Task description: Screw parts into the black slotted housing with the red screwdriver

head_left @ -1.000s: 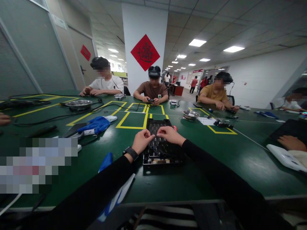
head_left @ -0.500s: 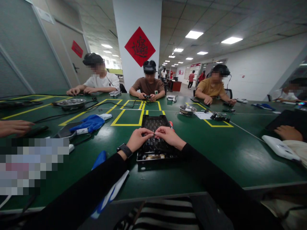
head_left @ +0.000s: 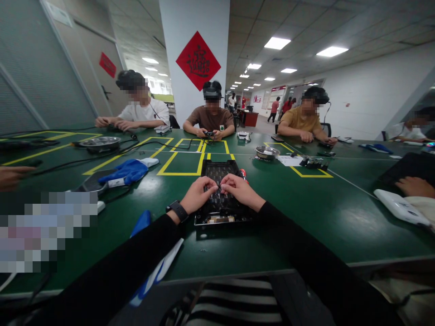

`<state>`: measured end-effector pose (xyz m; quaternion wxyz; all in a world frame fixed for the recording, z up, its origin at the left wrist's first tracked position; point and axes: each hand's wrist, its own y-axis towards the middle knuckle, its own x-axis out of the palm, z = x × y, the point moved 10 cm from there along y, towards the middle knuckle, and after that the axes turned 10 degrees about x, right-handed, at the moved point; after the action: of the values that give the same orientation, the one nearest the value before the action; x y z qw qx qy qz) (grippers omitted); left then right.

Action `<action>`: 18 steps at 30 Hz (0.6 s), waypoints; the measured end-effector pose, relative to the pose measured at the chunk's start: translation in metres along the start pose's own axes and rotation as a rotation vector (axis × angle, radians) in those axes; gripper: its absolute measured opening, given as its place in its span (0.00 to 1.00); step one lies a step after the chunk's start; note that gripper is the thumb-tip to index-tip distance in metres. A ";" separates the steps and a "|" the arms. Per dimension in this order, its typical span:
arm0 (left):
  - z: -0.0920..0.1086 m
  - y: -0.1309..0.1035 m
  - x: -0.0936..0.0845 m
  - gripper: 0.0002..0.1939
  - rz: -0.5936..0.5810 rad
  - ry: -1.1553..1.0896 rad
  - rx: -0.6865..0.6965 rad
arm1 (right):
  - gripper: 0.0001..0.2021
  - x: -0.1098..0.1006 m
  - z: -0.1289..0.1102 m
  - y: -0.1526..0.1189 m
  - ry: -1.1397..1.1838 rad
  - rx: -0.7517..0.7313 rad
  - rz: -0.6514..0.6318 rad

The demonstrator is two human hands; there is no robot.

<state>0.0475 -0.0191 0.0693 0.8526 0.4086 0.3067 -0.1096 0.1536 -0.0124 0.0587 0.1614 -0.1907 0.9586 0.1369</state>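
A black rectangular casing [head_left: 220,168] lies on the green table in front of me, with rows of small glinting shapes inside. Along its near edge runs a pale strip [head_left: 220,219]. Over the middle of the casing, my left hand [head_left: 200,194] pinches thumb against forefinger. Facing it, my right hand [head_left: 238,189] is closed in a similar pinch, the fingertips nearly meeting the left ones. Whatever sits between the fingers is too small to name. Just beyond my right hand, a small red object [head_left: 244,174] shows beside the casing.
Blue gloves [head_left: 127,172] lie to the left, near cables. A metal bowl [head_left: 267,153] stands ahead right, near black parts [head_left: 314,164]. Another metal dish [head_left: 102,144] is at far left. A white device [head_left: 401,208] is at right. Several people sit around the table [head_left: 306,226].
My fingertips have drawn slightly apart, still pinched over the casing. The view has shifted a little. At the left edge, another person's hand has pulled back.
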 end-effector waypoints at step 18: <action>0.002 0.000 -0.003 0.13 0.021 -0.028 -0.020 | 0.04 0.009 -0.006 -0.003 -0.052 -0.021 -0.080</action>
<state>0.0463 -0.0214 0.0719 0.8620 0.4017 0.2915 -0.1032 0.1451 -0.0202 0.0600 0.1895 -0.2271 0.9442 0.1452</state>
